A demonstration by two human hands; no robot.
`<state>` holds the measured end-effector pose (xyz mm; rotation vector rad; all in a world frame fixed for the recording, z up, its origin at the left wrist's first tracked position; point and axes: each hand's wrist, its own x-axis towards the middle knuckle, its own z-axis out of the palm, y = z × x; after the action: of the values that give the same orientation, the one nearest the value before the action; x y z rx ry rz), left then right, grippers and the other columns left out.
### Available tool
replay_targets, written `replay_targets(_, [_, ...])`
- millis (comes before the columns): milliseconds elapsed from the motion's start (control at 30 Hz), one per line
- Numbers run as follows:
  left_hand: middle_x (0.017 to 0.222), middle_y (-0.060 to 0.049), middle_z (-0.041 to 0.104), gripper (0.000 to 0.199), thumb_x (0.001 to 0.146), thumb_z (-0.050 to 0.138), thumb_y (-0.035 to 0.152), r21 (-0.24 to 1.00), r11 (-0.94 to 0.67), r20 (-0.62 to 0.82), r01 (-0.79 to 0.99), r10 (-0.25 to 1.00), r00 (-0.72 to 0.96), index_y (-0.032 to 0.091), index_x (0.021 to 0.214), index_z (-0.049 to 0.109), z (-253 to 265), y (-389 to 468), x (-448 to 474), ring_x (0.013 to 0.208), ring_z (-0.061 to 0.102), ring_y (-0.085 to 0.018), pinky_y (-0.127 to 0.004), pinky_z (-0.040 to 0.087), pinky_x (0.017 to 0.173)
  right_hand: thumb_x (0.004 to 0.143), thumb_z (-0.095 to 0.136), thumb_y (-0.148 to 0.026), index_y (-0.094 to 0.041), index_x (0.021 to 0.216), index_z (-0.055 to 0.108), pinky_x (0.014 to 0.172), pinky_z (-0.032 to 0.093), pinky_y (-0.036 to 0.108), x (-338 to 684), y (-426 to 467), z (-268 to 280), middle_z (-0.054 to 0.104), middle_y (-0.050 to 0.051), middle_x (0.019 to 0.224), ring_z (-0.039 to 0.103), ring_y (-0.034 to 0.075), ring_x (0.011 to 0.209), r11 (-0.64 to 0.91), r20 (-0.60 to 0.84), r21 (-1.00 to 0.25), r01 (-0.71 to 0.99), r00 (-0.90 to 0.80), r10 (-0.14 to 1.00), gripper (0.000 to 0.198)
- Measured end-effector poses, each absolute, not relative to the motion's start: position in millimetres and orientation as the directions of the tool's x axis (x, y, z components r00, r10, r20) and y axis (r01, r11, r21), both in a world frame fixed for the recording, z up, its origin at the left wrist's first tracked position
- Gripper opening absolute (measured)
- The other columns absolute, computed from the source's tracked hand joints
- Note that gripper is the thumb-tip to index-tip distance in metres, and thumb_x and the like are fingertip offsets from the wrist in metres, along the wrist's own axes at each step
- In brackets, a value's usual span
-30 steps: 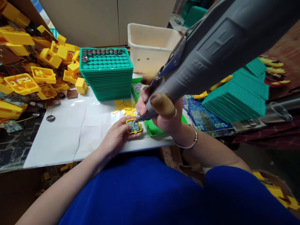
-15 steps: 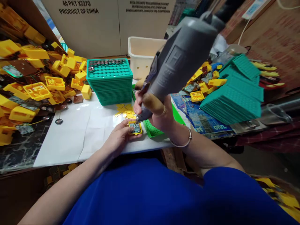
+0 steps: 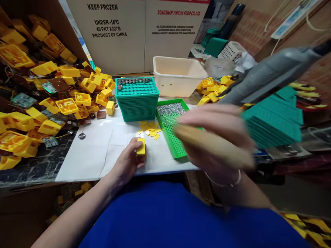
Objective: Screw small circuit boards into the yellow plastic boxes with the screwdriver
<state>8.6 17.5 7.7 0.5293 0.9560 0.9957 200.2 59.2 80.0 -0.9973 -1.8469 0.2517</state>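
My left hand (image 3: 128,159) is closed around a small yellow plastic case (image 3: 141,147), turned so its plain outer side shows; its inside is hidden. My right hand (image 3: 217,137) is smeared by motion above the right side of a green perforated tray (image 3: 173,136), with a tan cover on a finger. Just behind and above that hand, a grey power screwdriver (image 3: 271,74) slants up to the right. Whether the fingers grip it cannot be made out. Small silver screws (image 3: 171,109) fill the tray's far end. Flat yellow plastic pieces (image 3: 150,129) lie between the case and the tray.
Stacked teal trays (image 3: 137,103) hold round dark parts on top. A heap of yellow cases with circuit boards (image 3: 49,106) covers the left side. Behind are a white bin (image 3: 178,75) and a carton (image 3: 121,51); more teal trays (image 3: 274,120) stand right.
The screwdriver has left the case and swung up and right. My right hand has moved right, away from the case. My left hand has turned the case over, hiding its circuit board.
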Motion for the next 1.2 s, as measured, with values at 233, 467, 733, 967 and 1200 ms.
replay_targets(233, [0.093, -0.009, 0.069, 0.038, 0.077, 0.073, 0.035, 0.765, 0.478, -0.387, -0.432, 0.877, 0.285, 0.015, 0.106, 0.058, 7, 14, -4, 0.082, 0.07, -0.023, -0.03, 0.056, 0.063, 0.096, 0.041, -0.015, -0.017, 0.106, 0.069, 0.089, 0.045, 0.032, 113, 166, 111, 0.064, 0.006, 0.106, 0.059, 0.018, 0.102, 0.788, 0.395, -0.089, 0.609, -0.705, 0.589, 0.03])
replay_targets(467, [0.105, -0.013, 0.071, 0.029, 0.08, 0.071, 0.023, 0.721, 0.467, -0.391, -0.512, 0.884, 0.256, 0.016, 0.105, 0.059, 5, 8, -15, 0.091, 0.071, -0.025, -0.035, 0.057, 0.077, 0.088, 0.056, -0.018, -0.019, 0.094, 0.071, 0.082, 0.045, 0.036, 86, 195, 108, 0.069, 0.006, 0.092, 0.061, 0.021, 0.088, 0.672, 0.341, -0.236, 0.702, -0.587, 0.734, 0.016])
replay_targets(733, [0.106, -0.013, 0.071, 0.027, 0.081, 0.069, 0.022, 0.702, 0.489, -0.408, -0.518, 0.872, 0.27, 0.016, 0.105, 0.058, 2, 7, -15, 0.091, 0.071, -0.025, -0.036, 0.057, 0.079, 0.081, 0.057, -0.007, -0.02, 0.097, 0.068, 0.079, 0.045, 0.033, 93, 199, 106, 0.068, 0.003, 0.088, 0.06, 0.018, 0.082, 0.642, 0.347, -0.409, 0.648, -0.54, 0.767, 0.023])
replay_targets(967, [0.107, -0.014, 0.071, 0.025, 0.084, 0.066, 0.021, 0.694, 0.478, -0.391, -0.538, 0.878, 0.276, 0.015, 0.106, 0.058, 0, 4, -18, 0.094, 0.071, -0.026, -0.036, 0.058, 0.079, 0.084, 0.05, -0.006, -0.024, 0.111, 0.063, 0.081, 0.044, 0.034, 94, 195, 107, 0.068, 0.003, 0.088, 0.06, 0.019, 0.084, 0.659, 0.348, -0.293, 0.692, -0.565, 0.748, 0.035])
replay_targets(1200, [0.107, -0.013, 0.07, 0.022, 0.086, 0.064, 0.023, 0.675, 0.466, -0.379, -0.572, 0.884, 0.273, 0.015, 0.107, 0.06, 1, 2, -20, 0.101, 0.07, -0.027, -0.039, 0.057, 0.088, 0.082, 0.054, -0.009, -0.022, 0.093, 0.069, 0.081, 0.046, 0.036, 94, 201, 106, 0.07, 0.004, 0.094, 0.061, 0.02, 0.089, 0.686, 0.37, -0.274, 0.674, -0.584, 0.722, 0.022])
